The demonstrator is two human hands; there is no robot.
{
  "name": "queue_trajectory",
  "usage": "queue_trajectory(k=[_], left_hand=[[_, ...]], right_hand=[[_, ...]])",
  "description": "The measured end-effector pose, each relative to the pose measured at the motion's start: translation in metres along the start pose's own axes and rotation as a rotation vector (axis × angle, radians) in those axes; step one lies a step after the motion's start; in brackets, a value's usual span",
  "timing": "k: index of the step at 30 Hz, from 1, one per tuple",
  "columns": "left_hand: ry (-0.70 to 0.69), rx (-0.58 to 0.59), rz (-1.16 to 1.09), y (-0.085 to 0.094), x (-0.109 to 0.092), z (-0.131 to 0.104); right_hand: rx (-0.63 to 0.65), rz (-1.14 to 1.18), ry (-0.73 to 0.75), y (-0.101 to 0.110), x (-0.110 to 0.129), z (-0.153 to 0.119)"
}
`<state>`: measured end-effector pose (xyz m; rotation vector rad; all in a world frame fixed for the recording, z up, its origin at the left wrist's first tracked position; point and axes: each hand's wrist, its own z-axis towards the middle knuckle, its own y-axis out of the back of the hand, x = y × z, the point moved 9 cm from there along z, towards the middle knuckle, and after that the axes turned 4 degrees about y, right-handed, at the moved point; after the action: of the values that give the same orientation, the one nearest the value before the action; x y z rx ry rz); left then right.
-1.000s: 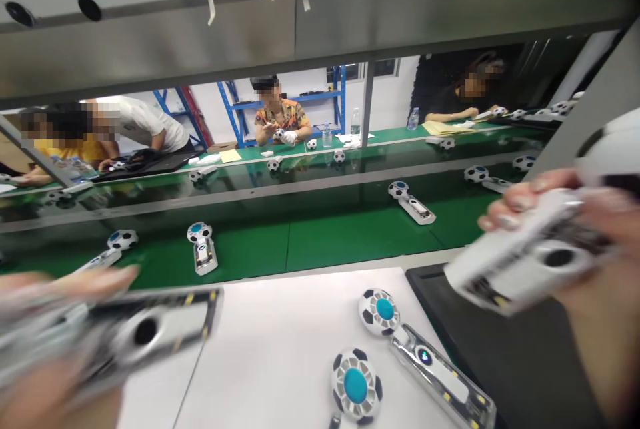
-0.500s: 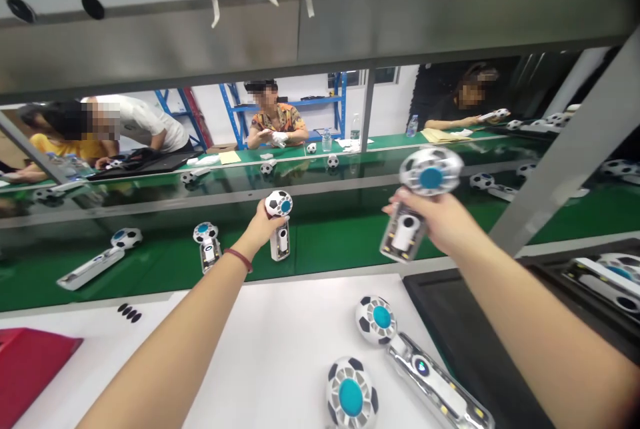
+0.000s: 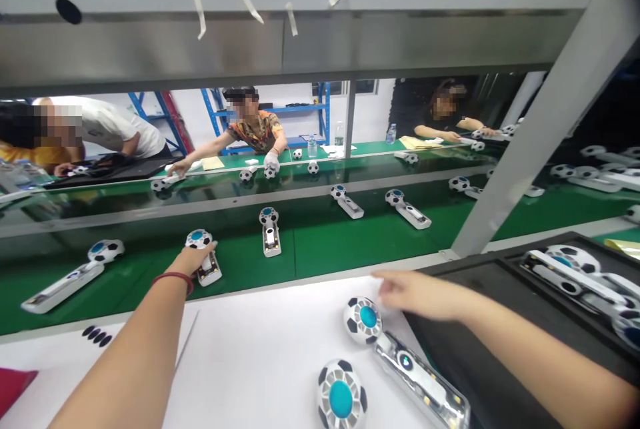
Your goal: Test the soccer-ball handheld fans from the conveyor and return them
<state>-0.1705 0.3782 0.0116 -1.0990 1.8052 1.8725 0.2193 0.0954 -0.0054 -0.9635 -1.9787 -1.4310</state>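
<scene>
My left hand [image 3: 193,261] reaches over the green belt and closes around a white handheld fan [image 3: 210,273] with a football-patterned head and teal centre. Another such fan [image 3: 271,232] lies just to its right on the belt. My right hand [image 3: 420,293], smeared by motion, hovers over the white table edge with fingers stretched out and nothing in them. Below it, a fan [image 3: 423,375] with a clear-covered handle and small lit display lies on the white sheet. Beside that is a second football-patterned fan head [image 3: 341,397]; its lower part is cut off by the frame.
More fans lie along the green belt [image 3: 320,249]. A black tray [image 3: 480,295] with several fans stands at right, near a slanted metal post [image 3: 520,122]. A red object [image 3: 15,385] sits at lower left. Co-workers [image 3: 255,125] handle fans across the belt.
My left hand has let go of one fan and moved left onto another. My right hand has released its fan onto the belt and come down toward the white table.
</scene>
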Motion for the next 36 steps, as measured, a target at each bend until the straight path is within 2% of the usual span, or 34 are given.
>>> queue_trajectory(k=[2, 3, 6, 8, 11, 15, 19, 23, 25, 28, 30, 32, 34, 35, 36], left_hand=[[0.077, 0.086, -0.109, -0.014, 0.01, 0.0], [0.109, 0.126, -0.174, -0.021, 0.013, -0.002], [0.151, 0.264, -0.394, -0.042, 0.011, -0.016], [0.143, 0.37, -0.564, -0.054, 0.001, -0.032], [0.093, 0.514, -0.802, -0.059, -0.023, -0.063], [0.06, 0.634, -1.023, -0.05, -0.053, -0.112], [0.119, 0.665, -1.126, -0.044, -0.065, -0.152], [0.109, 0.53, -1.095, -0.04, -0.065, -0.164], [0.099, 0.482, -1.094, -0.039, -0.065, -0.166], [0.004, 0.48, -1.164, -0.04, -0.071, -0.169], [-0.086, 0.514, -1.216, -0.047, -0.073, -0.174], [-0.135, 0.533, -1.209, -0.061, -0.066, -0.179], [-0.143, 0.541, -1.173, -0.08, -0.051, -0.182], [-0.15, 0.566, -1.153, -0.09, -0.044, -0.185], [-0.169, 0.616, -1.126, -0.101, -0.039, -0.188]], right_hand=[[0.076, -0.021, 0.002, -0.035, 0.001, -0.019], [0.017, -0.045, 0.002, -0.042, 0.001, -0.025], [-0.166, -0.035, 0.008, -0.049, -0.002, -0.029], [-0.18, 0.058, 0.022, -0.05, -0.004, -0.023], [-0.142, 0.328, 0.039, -0.044, -0.005, -0.011], [-0.086, 0.888, -0.011, -0.045, -0.006, -0.004], [-0.046, 1.181, -0.077, -0.055, -0.001, -0.005], [0.017, 1.266, -0.051, -0.061, 0.02, -0.002], [-0.068, 1.215, -0.052, -0.058, 0.023, 0.002], [-0.383, 1.038, -0.04, -0.037, 0.017, 0.005], [-0.615, 0.916, 0.092, -0.015, 0.017, 0.002], [-0.782, 0.863, 0.286, 0.002, 0.018, -0.004], [-0.862, 0.85, 0.455, 0.013, 0.013, -0.008], [-0.838, 0.832, 0.5, 0.014, 0.009, -0.005], [-0.762, 0.793, 0.51, 0.011, 0.006, 0.002]])
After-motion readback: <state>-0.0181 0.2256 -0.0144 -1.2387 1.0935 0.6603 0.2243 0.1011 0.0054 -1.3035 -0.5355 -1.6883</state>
